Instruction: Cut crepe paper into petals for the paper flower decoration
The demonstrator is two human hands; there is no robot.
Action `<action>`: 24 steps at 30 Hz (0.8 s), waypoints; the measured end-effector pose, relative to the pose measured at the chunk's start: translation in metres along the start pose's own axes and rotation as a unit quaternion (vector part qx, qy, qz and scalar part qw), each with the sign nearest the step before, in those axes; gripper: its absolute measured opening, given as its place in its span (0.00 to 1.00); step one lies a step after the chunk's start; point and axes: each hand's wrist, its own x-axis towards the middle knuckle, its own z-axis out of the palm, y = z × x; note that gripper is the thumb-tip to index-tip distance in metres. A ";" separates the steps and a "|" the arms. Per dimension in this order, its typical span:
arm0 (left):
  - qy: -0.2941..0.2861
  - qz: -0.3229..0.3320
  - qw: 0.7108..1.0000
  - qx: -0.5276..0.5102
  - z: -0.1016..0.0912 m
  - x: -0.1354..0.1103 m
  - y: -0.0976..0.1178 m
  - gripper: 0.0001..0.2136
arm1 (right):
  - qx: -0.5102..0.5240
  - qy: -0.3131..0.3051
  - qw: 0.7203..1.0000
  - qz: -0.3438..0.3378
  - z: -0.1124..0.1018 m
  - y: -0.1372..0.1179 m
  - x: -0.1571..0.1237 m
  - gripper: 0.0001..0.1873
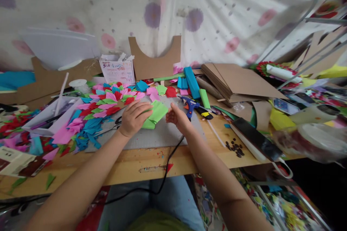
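Observation:
My left hand [133, 117] lies with bent fingers on a folded piece of green paper [155, 114], pressing it onto the grey cutting mat [159, 135]. Just right of the paper, my right hand [176, 116] hovers with fingers curled and nothing visibly in them. A blue glue gun [190, 106] lies right behind my right hand, and its black cord [173, 151] runs off the table's front edge. Left of my left hand sits a round flower of pink, red, green and blue paper petals [108, 104].
Loose paper scraps [81, 133] cover the left of the wooden table [130, 168]. Brown cardboard sheets [238, 81], a blue roll [191, 81], a green stick [204, 98], a dark phone [253, 139] and small dark beads [235, 148] lie to the right. A white box [118, 70] stands behind.

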 end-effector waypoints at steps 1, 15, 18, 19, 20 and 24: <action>-0.007 0.000 1.000 0.011 -0.001 0.000 -0.001 0.08 | -0.010 -0.040 0.999 0.026 0.000 -0.001 -0.001 0.28; -0.003 -0.088 0.996 -0.023 0.006 -0.009 0.006 0.19 | -0.059 -0.044 0.992 -0.107 0.000 0.008 0.001 0.13; -0.016 -0.176 0.982 -0.069 0.002 0.001 0.013 0.14 | -0.118 -0.048 0.978 -0.165 0.004 0.009 0.001 0.12; -0.037 -0.196 0.977 -0.077 0.002 0.005 0.017 0.12 | -0.130 -0.052 0.975 -0.174 0.005 0.009 0.001 0.12; -0.055 -0.212 0.973 -0.077 0.002 0.009 0.021 0.10 | -0.140 -0.055 0.972 -0.182 0.007 0.009 0.000 0.12; -0.089 -0.257 0.960 -0.075 0.006 0.016 0.035 0.13 | -0.155 -0.043 0.964 -0.210 0.009 0.008 -0.003 0.12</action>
